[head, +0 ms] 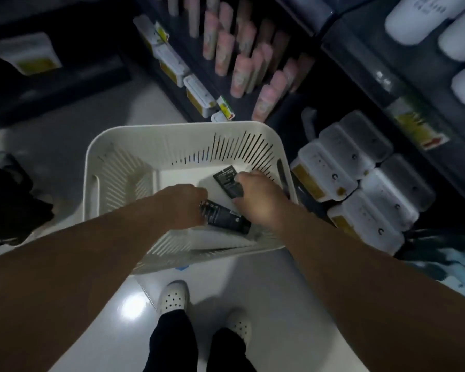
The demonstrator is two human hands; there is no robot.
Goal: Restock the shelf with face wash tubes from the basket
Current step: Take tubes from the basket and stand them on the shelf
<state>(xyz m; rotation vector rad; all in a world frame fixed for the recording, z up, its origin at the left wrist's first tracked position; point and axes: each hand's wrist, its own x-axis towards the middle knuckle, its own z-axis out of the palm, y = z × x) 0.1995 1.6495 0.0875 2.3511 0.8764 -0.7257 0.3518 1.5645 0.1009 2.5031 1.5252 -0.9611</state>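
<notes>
Both your hands are down inside the white basket (113, 167). Your right hand (258, 196) is clenched around one dark tube (227, 181); its printed end sticks out past your fingers toward the far wall. Your left hand (184, 201) is curled onto a second dark tube (224, 218) lying on the basket floor, cap end toward your right wrist. Pink tubes (242, 68) stand on the shelf (365, 73) beyond.

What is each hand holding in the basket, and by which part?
Right hand grips the upper black tube by its lower end; left hand grasps the other tube's left end.
</notes>
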